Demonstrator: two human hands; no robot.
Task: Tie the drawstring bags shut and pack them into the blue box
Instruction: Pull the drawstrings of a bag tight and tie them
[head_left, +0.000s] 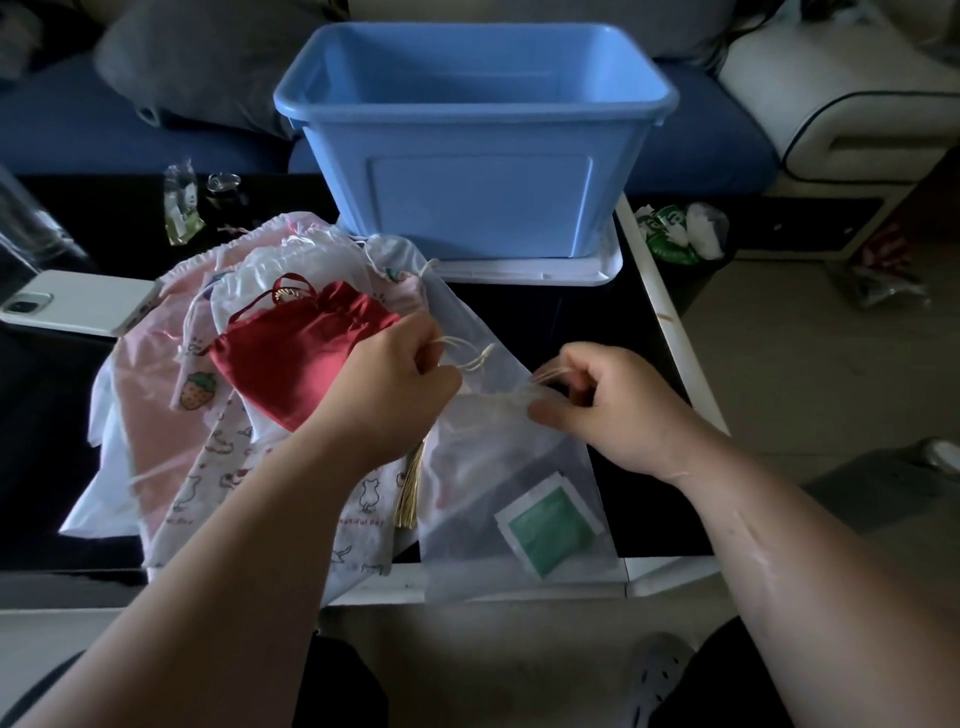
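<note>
A person's left hand (400, 384) and right hand (608, 400) are each pinching a drawstring (470, 358) of a sheer white bag (519, 467) lying on the worktop (545, 322). The blue box (475, 140) behind is apparently sitting empty; the red bag (296, 353) and others are waiting.

Bare forearms (249, 545), left hand (395, 384), right hand (618, 410), dark garment (343, 691) over both knees, pale clog (660, 675) with round holes on one foot.

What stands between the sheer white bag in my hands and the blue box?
Nothing visible does. The blue box stands open just behind the sheer white bag; the red pouch lies off to the left.
</note>
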